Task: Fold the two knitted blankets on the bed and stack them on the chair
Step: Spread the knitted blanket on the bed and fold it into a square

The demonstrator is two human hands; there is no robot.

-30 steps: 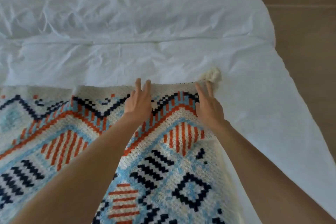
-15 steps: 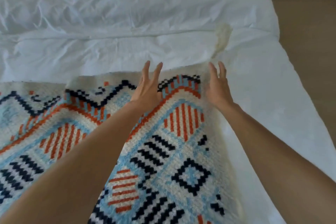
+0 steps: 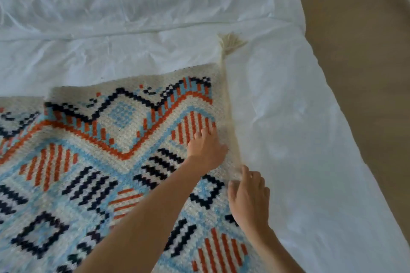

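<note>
Currently my right hand point(image 3: 248, 200) sits at the right edge of the blanket point(image 3: 88, 162); whether it pinches, I cannot tell. My left hand point(image 3: 206, 148) presses flat, holding nothing. The blanket lies spread on the bed point(image 3: 288, 117), with its tassel point(image 3: 231, 42) at the far corner. Judged step: smoothing. Next: grip an edge, fold across.

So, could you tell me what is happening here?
A person is working on a patterned knitted blanket spread across the white bed sheet. The left hand rests on it near its right edge, and the right hand is at that edge; whether it grips is unclear. Its tassel lies on the sheet.
</note>
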